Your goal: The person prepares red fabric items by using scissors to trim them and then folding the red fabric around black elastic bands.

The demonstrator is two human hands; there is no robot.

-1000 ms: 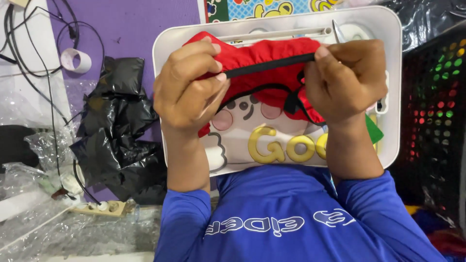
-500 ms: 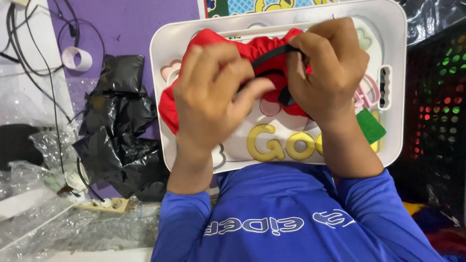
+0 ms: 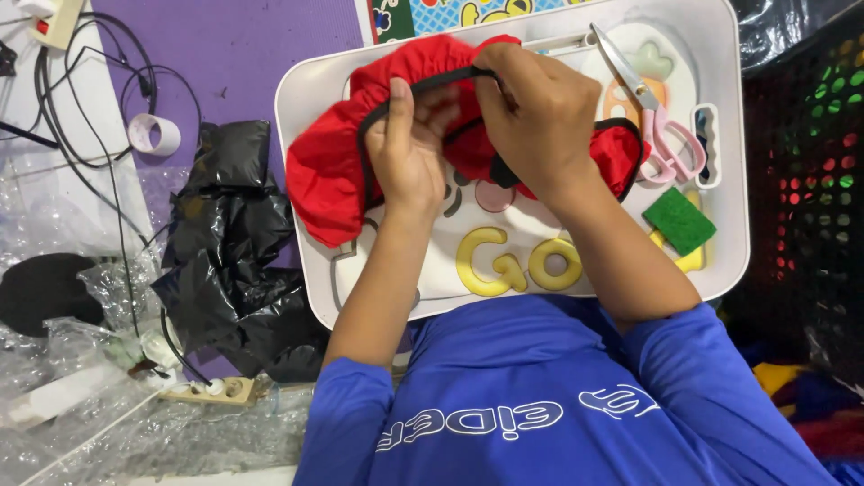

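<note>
Head view: red cloth (image 3: pixel 328 171) with black strap (image 3: pixel 430 82) lies on white tray (image 3: pixel 729 135).
Left hand (image 3: pixel 409 153): pinches the strap.
Right hand (image 3: pixel 540 121): grips strap and cloth.
Room: scissors (image 3: pixel 652 112) just beside.

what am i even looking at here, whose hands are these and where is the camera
There is no machine here: a person in a blue shirt works with bare hands. The one camera sits on that person's head and looks down, so the arms reach up into the picture from the bottom. On the lap lies a white tray. Both hands grip a red cloth with a black band along its edge; the left hand and right hand pinch it near the middle. On the tray also lie pink scissors and a green sponge. Beside the tray, on a purple mat, sit a crumpled black bag and a tape roll.
</note>
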